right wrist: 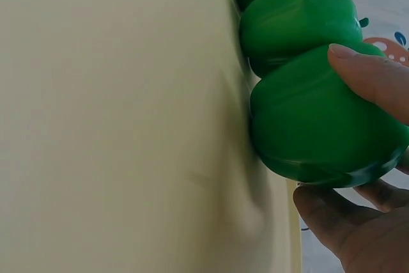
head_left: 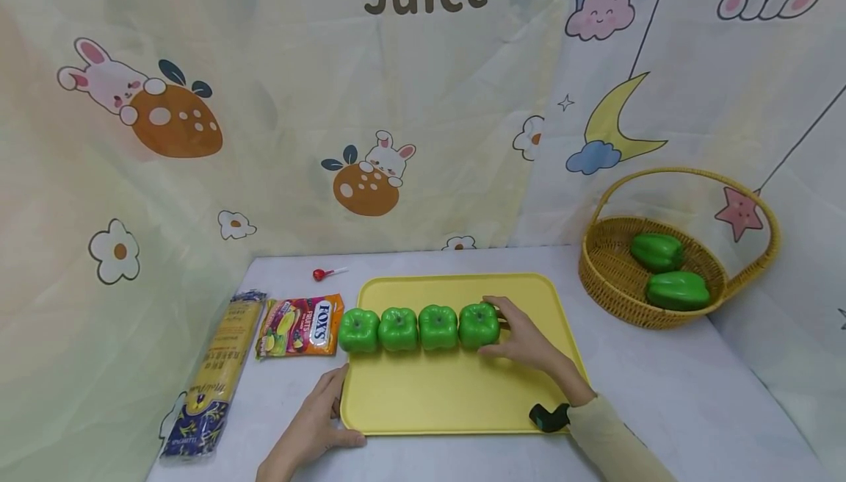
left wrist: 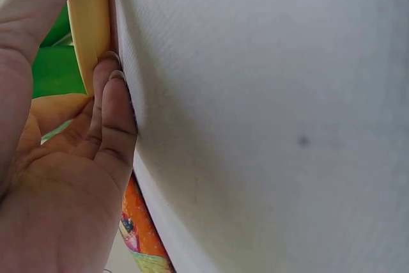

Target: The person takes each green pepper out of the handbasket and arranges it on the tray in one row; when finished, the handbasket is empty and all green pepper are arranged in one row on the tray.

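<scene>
Several green bell peppers stand in a row across the yellow tray (head_left: 449, 401), the leftmost by its left rim. My right hand (head_left: 525, 339) is at the right end of the row, its thumb and fingers curved round the last bell pepper (head_left: 479, 325). In the right wrist view this pepper (right wrist: 319, 119) sits between thumb and fingertips, against its neighbour (right wrist: 300, 23). My left hand (head_left: 317, 416) rests at the tray's front left corner. Its fingers, fairly straight in the left wrist view, touch the tray's edge (left wrist: 89, 23).
A wicker basket (head_left: 621, 302) with two green peppers (head_left: 677, 291) stands at the right. Left of the tray lie a FOX'S candy bag (head_left: 300, 326) and a spaghetti pack (head_left: 214, 379). A red lollipop (head_left: 320, 275) lies behind them. Printed cloth hangs at the back.
</scene>
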Demonstrator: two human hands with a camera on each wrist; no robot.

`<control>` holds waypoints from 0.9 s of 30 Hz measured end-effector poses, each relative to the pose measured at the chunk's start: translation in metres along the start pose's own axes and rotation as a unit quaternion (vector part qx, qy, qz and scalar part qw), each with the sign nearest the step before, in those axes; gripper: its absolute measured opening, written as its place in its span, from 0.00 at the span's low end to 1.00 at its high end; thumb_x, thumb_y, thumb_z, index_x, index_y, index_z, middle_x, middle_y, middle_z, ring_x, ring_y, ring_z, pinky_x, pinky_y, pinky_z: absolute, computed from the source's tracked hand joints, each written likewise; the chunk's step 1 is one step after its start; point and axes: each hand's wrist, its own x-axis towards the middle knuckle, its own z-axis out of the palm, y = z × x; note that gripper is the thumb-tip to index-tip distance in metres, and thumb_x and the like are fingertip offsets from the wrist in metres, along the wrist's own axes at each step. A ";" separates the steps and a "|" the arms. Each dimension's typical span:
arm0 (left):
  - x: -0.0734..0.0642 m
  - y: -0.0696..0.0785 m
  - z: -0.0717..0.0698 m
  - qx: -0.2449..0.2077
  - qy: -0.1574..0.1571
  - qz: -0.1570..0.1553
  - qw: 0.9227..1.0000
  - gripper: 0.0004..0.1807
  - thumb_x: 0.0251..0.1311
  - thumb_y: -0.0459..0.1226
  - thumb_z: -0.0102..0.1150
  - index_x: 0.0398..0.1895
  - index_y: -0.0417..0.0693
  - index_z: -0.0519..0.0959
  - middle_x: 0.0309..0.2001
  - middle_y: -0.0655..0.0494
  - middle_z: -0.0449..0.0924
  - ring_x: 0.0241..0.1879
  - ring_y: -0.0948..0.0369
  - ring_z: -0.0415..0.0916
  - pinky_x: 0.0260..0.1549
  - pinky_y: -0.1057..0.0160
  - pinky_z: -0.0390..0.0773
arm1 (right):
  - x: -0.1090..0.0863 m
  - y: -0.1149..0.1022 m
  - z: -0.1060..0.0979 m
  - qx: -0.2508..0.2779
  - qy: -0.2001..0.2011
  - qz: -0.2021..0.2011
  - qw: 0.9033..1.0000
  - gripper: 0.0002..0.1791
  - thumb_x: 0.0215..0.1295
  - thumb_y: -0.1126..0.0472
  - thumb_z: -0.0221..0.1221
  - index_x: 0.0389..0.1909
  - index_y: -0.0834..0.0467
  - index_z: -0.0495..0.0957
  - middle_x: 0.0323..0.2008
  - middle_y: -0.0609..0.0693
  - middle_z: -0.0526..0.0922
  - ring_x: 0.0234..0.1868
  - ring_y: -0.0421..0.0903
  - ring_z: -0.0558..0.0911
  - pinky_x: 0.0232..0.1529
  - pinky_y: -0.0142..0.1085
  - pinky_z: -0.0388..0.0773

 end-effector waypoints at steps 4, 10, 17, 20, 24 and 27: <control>-0.001 0.001 0.000 0.002 0.000 0.001 1.000 0.71 0.27 0.57 0.83 0.80 0.49 0.54 0.73 0.49 0.62 0.39 0.62 0.67 0.32 0.70 0.69 | -0.001 0.000 0.000 -0.001 0.000 -0.005 1.000 0.52 0.49 0.56 0.78 0.72 0.62 0.60 0.64 0.60 0.71 0.63 0.61 0.77 0.62 0.52 0.76; -0.002 0.002 -0.001 0.000 -0.002 -0.001 1.000 0.70 0.28 0.56 0.83 0.80 0.50 0.55 0.73 0.49 0.61 0.40 0.62 0.68 0.33 0.70 0.69 | -0.001 0.000 -0.003 0.008 -0.004 -0.012 1.000 0.52 0.48 0.56 0.78 0.72 0.60 0.59 0.67 0.63 0.69 0.64 0.63 0.76 0.63 0.53 0.75; -0.003 0.003 0.000 -0.002 -0.004 -0.002 1.000 0.70 0.29 0.56 0.83 0.80 0.49 0.54 0.73 0.49 0.61 0.40 0.61 0.67 0.32 0.70 0.69 | -0.001 0.000 -0.004 0.010 -0.007 -0.013 1.000 0.53 0.48 0.55 0.78 0.73 0.59 0.59 0.68 0.63 0.69 0.65 0.63 0.75 0.64 0.54 0.74; -0.002 0.003 0.000 -0.001 -0.003 -0.004 1.000 0.71 0.28 0.56 0.83 0.80 0.49 0.54 0.73 0.49 0.61 0.40 0.61 0.68 0.32 0.70 0.69 | -0.002 -0.001 -0.004 0.008 -0.003 -0.015 1.000 0.53 0.48 0.55 0.78 0.73 0.59 0.59 0.68 0.64 0.69 0.65 0.63 0.75 0.64 0.55 0.74; -0.001 0.004 0.000 0.001 -0.001 -0.010 1.000 0.72 0.27 0.56 0.83 0.80 0.49 0.54 0.73 0.49 0.61 0.40 0.61 0.68 0.32 0.70 0.69 | -0.002 -0.003 -0.007 0.002 0.009 -0.018 1.000 0.55 0.46 0.54 0.79 0.73 0.58 0.59 0.68 0.65 0.69 0.67 0.63 0.73 0.64 0.56 0.74; -0.001 0.003 0.000 0.003 0.003 -0.013 1.000 0.72 0.27 0.56 0.84 0.80 0.49 0.54 0.73 0.49 0.61 0.40 0.61 0.67 0.32 0.69 0.69 | -0.004 -0.005 -0.011 -0.004 0.019 -0.020 1.000 0.55 0.45 0.54 0.79 0.73 0.57 0.60 0.68 0.65 0.69 0.68 0.63 0.72 0.63 0.57 0.74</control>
